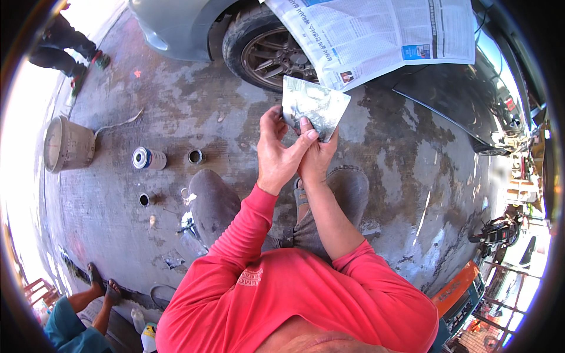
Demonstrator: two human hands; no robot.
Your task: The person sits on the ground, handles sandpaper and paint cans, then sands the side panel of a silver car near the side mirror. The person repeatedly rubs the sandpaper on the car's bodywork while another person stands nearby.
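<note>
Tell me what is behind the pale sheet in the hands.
Beyond the pale sheet, part of the wheel and newspaper show, with stained ground around. Whatever the sheet directly covers, and its reverse face, cannot be seen.

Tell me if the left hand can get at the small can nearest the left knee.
Probably yes: only floor shows between the left hand and the small can, though that hand is busy gripping the pale sheet.

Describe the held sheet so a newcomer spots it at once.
Find the car wheel at the top. Just below it in the picture, the left hand and right hand hold a pale, four-cornered sheet. It is far smaller than the neighbouring newspaper and alone is hand-held.
</note>
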